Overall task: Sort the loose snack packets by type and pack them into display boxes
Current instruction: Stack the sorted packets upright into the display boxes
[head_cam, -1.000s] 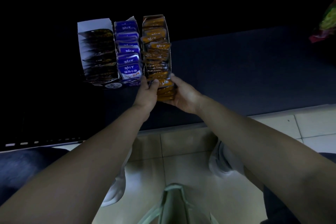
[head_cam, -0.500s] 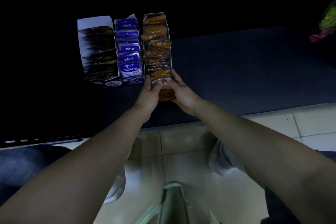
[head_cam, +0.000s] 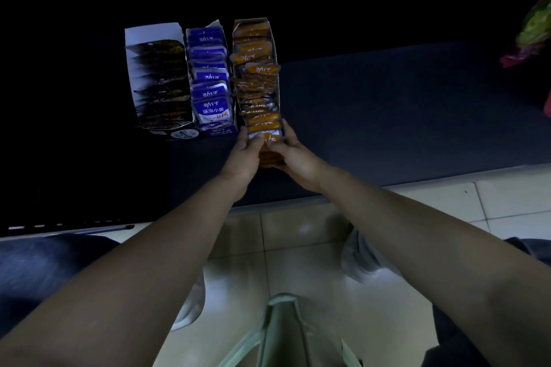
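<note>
Three display boxes stand side by side on a dark mat. The left box [head_cam: 155,36] holds dark packets, the middle box [head_cam: 219,129] holds purple packets, and the right box [head_cam: 275,48] is filled with orange packets [head_cam: 258,68]. My left hand [head_cam: 244,155] and my right hand [head_cam: 295,155] meet at the near end of the orange row. Both grip the front orange packet [head_cam: 269,137] between thumbs and fingers, one hand on each side. More orange packets show under my hands.
The dark mat [head_cam: 387,116] stretches to the right of the boxes. A red and green bag [head_cam: 530,36] lies at the far right edge. Beige floor tiles [head_cam: 298,247] lie below, with a pale green bag handle [head_cam: 283,328] near me.
Both hands have crept forward along the orange row, and their thumbs have closed in on the front packet. The boxes have stayed where they were.
</note>
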A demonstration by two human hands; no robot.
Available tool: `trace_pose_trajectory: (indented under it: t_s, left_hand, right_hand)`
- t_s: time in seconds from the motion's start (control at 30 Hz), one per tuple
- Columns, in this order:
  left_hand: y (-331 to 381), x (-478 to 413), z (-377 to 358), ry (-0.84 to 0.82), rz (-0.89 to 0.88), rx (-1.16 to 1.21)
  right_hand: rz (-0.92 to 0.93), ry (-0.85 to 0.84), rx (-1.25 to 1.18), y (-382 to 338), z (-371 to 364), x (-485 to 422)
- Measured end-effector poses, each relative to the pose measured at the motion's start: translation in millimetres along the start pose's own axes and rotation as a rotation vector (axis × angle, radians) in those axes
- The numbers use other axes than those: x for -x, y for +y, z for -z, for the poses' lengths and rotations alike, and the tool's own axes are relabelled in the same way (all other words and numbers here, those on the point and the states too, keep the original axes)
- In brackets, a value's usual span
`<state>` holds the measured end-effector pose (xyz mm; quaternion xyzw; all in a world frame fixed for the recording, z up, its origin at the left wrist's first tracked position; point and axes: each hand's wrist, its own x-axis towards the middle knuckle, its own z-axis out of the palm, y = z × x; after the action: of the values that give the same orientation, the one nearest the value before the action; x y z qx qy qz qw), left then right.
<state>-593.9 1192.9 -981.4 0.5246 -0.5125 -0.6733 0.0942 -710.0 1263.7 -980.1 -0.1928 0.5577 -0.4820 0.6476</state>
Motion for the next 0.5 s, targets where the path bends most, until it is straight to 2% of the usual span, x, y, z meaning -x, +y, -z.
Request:
trace_pose_trajectory:
  t_s: [0.5]
  left_hand:
    - [3,0,3,0.028,0.028,0.026]
  right_hand:
    - [-0.083,0.065,0.058,4,-8,-13]
